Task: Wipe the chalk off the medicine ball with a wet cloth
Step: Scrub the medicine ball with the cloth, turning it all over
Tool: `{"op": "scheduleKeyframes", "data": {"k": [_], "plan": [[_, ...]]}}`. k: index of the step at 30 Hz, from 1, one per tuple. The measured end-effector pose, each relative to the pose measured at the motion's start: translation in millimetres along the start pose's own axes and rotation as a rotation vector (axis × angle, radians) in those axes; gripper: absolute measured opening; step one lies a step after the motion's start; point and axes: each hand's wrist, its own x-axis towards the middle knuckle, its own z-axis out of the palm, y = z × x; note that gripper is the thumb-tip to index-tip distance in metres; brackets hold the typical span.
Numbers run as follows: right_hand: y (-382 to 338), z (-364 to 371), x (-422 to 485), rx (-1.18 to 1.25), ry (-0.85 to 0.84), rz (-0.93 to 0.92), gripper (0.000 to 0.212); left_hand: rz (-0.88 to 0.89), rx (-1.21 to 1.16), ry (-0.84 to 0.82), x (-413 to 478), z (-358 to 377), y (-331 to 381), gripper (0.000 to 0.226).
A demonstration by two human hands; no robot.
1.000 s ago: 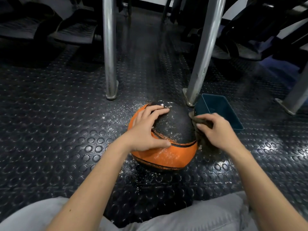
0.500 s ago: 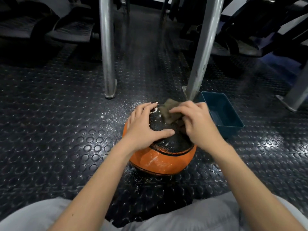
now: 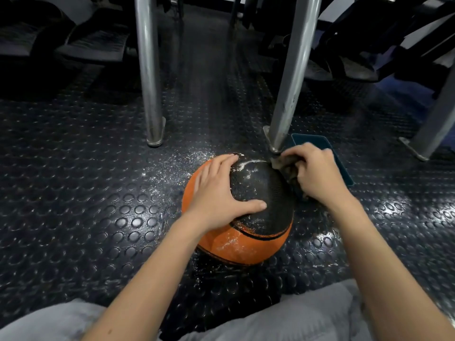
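Note:
An orange and black medicine ball (image 3: 258, 207) rests on the studded floor in front of me. White chalk streaks its black top panel and dusts the orange lower part. My left hand (image 3: 216, 193) lies spread flat on the ball's upper left, thumb across the black panel. My right hand (image 3: 315, 173) presses a crumpled brownish wet cloth (image 3: 286, 168) against the ball's upper right side. Most of the cloth is hidden under my fingers.
A dark teal tub (image 3: 344, 168) stands just behind my right hand. Two metal posts (image 3: 150, 94) (image 3: 288, 94) stand on the floor beyond the ball, a third (image 3: 433, 129) at the right. Chalk dust (image 3: 177, 166) lies scattered left of the ball. My grey-clad knees (image 3: 283, 318) fill the bottom edge.
My right hand swept the cloth from the ball's right side up over the top, then back to the upper right. My left hand stayed on the ball.

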Motion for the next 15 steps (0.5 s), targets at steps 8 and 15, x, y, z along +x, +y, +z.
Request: {"op": "scheduleKeyframes", "data": {"k": [8, 15], "plan": [[-14, 18, 0, 0.015, -0.111, -0.020, 0.044, -0.042, -0.016, 0.021, -1, -3, -4, 0.112], [-45, 1, -10, 0.259, 0.021, -0.243, 0.046, -0.028, -0.009, 0.051, -1, -3, -4, 0.117]]}}
